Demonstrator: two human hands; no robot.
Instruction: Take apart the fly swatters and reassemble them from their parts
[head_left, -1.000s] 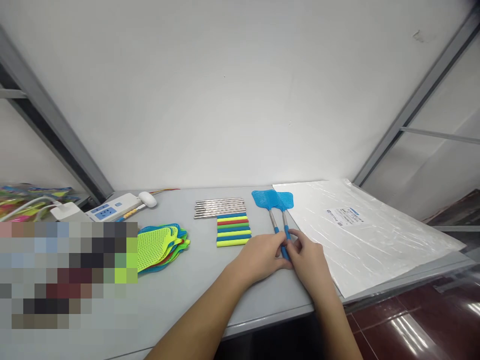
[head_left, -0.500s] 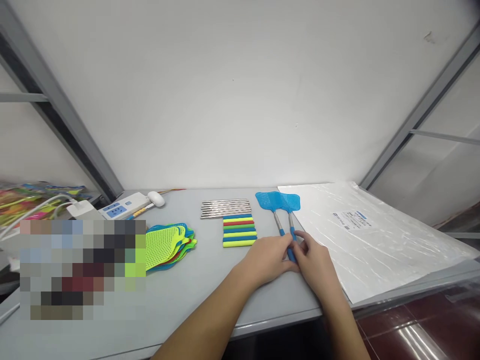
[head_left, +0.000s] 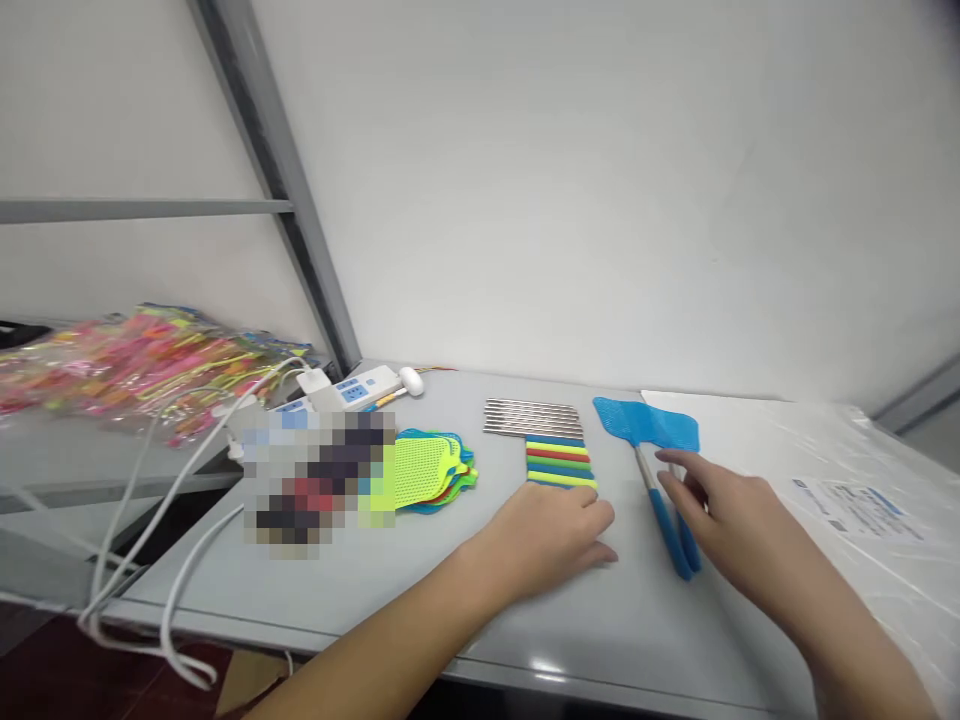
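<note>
Two blue plastic-mesh, metal-shafted fly swatters (head_left: 645, 467) lie just beside the parted fingers of the right hand (head_left: 735, 515); the left hand (head_left: 540, 535) curls loosely, contact unclear. Likely light, flexible-headed; grip blue handles (head_left: 663, 515).

My feed is bright and even across the wall (head_left: 562, 200); glare whitens a spot along the front of the bench (head_left: 637, 630), and soft shadow lies below the right hand (head_left: 739, 505). I see the bagged pile (head_left: 157, 365) blurred, the edges stretched, and a mosaic patch (head_left: 319, 485) at left.
</note>
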